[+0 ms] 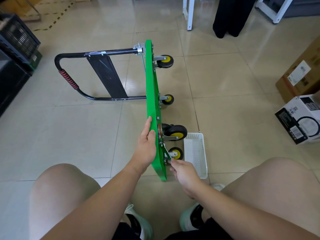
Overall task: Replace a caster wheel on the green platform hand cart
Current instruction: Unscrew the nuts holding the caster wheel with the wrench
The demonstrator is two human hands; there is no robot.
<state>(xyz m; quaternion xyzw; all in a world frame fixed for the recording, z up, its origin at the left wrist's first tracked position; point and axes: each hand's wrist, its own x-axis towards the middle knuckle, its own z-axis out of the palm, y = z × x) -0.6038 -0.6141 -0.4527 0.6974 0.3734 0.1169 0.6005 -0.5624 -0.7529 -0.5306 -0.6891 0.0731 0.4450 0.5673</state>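
The green platform cart (151,94) stands on its long edge on the tiled floor, its black handle (69,80) folded out to the left. Four yellow-hubbed caster wheels stick out to the right; the nearest one (176,153) is small, and a larger one (175,133) sits just beyond it. My left hand (146,144) holds the near top edge of the platform, thumb on the rim. My right hand (184,172) grips a green-handled wrench (166,154) that reaches up to the nearest caster's mounting plate.
A white plastic basket (195,153) lies on the floor right of the near casters. Cardboard and printed boxes (299,118) stand at the right, a black crate (17,38) at the left, white table legs (189,13) at the back. My knees frame the foreground.
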